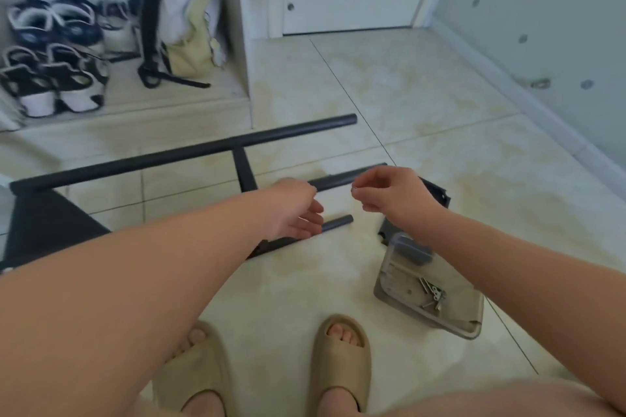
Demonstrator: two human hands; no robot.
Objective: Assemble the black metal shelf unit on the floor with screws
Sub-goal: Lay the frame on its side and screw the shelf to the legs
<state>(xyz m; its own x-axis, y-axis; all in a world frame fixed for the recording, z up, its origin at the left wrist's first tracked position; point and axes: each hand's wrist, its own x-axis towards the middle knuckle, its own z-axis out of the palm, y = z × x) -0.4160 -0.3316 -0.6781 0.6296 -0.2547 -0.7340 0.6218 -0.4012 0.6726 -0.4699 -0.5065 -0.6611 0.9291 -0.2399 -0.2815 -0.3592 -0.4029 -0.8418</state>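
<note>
The black metal shelf frame (189, 152) lies on the tiled floor, its long tubes running left to right with a crossbar between them. My left hand (298, 210) hovers with relaxed fingers over the end of a short black tube (338, 223) and holds nothing. To its right, my right hand (389, 195) pinches a small screw (354, 188) between thumb and forefinger, just above another tube end (342, 178). A clear plastic tray (399, 301) near my right forearm holds several silver screws (432, 294).
A black bracket part (437, 195) lies behind my right wrist. Shoes (54, 54) and a hanging bag (189, 27) fill a low cabinet at the back left. My feet in tan slippers (342, 359) stand at the bottom. A white door and wall close the right side.
</note>
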